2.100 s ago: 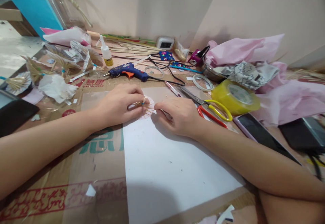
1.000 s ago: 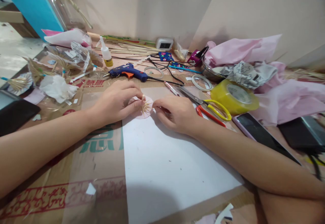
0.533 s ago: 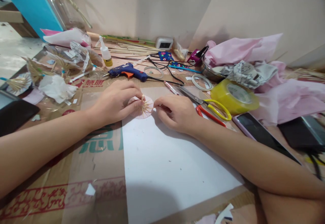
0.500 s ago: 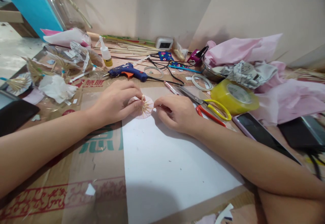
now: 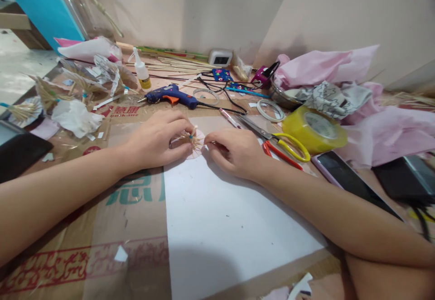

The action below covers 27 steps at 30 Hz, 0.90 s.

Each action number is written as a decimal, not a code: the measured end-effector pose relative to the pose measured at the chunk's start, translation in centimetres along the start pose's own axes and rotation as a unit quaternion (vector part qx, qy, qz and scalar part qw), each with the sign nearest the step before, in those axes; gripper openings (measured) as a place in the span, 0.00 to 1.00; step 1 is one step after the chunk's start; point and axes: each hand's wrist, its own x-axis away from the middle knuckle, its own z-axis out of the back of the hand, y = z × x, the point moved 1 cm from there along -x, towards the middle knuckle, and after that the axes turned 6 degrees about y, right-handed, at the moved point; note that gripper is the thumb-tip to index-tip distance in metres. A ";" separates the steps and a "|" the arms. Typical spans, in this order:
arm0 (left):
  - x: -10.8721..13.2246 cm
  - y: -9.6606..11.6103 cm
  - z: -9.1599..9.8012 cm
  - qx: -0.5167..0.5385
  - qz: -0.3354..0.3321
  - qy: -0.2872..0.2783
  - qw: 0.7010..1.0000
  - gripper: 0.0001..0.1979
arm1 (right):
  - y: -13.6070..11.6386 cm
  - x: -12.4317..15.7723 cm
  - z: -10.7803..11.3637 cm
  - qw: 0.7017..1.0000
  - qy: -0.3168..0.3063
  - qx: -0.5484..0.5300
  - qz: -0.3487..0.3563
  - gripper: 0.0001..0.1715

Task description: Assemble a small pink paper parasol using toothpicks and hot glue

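Observation:
A small pink paper umbrella (image 5: 196,151) with thin wooden ribs fanning out lies at the top left of a white sheet of paper (image 5: 224,218). Its ribs meet at a hub with a bit of blue on it. My left hand (image 5: 159,137) curls around the hub from the left, thumb and fingertips at the ribs with the blue part showing between them. At the right rim of the pink paper, my right hand (image 5: 234,151) is closed, thumb and forefinger pinched at the edge. What lies inside its curled fingers is hidden.
Behind my hands lies a blue glue gun (image 5: 171,96) near a glue bottle (image 5: 141,71). Scissors (image 5: 272,137), yellow tape (image 5: 314,129) and a phone (image 5: 350,180) are to the right. Several small umbrella frames (image 5: 50,94) sit left. Pink fabric-like sheets (image 5: 319,66) are heaped at back right.
The thumb and fingers of my left hand have moved apart at the hub, so its blue part now shows. My right hand has shifted slightly left at the rim.

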 end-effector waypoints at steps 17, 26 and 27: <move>-0.1 -0.1 -0.1 0.006 0.026 -0.047 0.999 0.12 | -0.3 -0.2 -0.1 0.999 -0.004 0.020 0.035 0.12; -0.2 0.1 0.0 0.004 0.030 -0.055 0.998 0.12 | -0.2 -0.1 -0.1 0.999 -0.010 0.020 0.038 0.11; -0.2 0.1 0.0 0.005 0.030 -0.055 0.998 0.12 | -0.2 -0.1 -0.1 0.999 -0.011 0.020 0.037 0.11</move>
